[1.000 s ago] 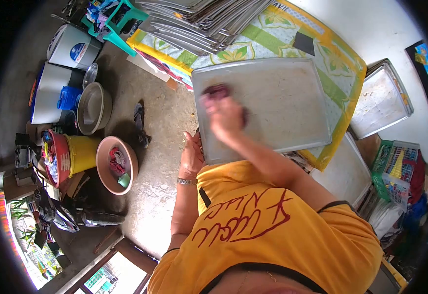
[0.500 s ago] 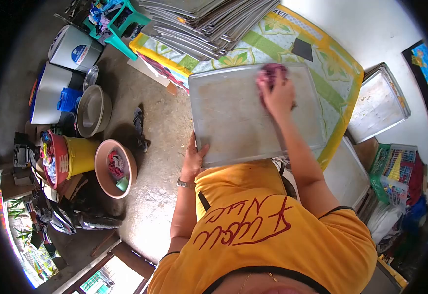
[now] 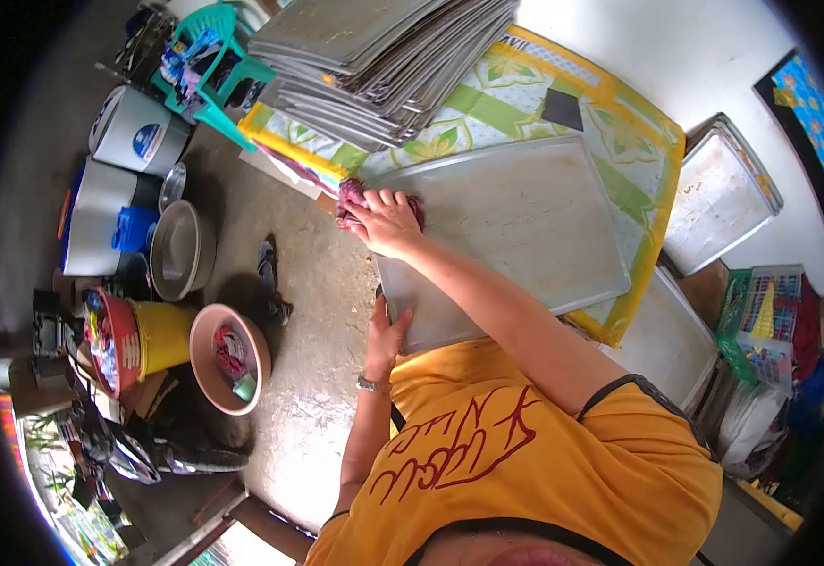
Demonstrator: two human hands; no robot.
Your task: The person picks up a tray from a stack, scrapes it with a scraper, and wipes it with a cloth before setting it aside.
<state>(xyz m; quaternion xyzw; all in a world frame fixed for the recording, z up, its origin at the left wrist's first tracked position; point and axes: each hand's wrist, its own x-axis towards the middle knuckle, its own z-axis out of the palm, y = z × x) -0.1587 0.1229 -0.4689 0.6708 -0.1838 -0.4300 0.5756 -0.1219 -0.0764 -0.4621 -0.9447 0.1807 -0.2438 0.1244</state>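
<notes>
While our left hand (image 3: 388, 332) clamps the near-left edge of the big grey metal tray (image 3: 525, 222), our right hand (image 3: 386, 219) clutches a crumpled maroon rag (image 3: 349, 195) down on its far-left corner.

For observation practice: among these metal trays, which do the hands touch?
The single tray on the tablecloth: right hand presses a cloth on it, left hand grips its edge; the stacked trays lie untouched.

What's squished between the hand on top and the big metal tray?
A dark red cloth, pressed by the right hand onto the tray at its left corner; the head view shows it.
</notes>
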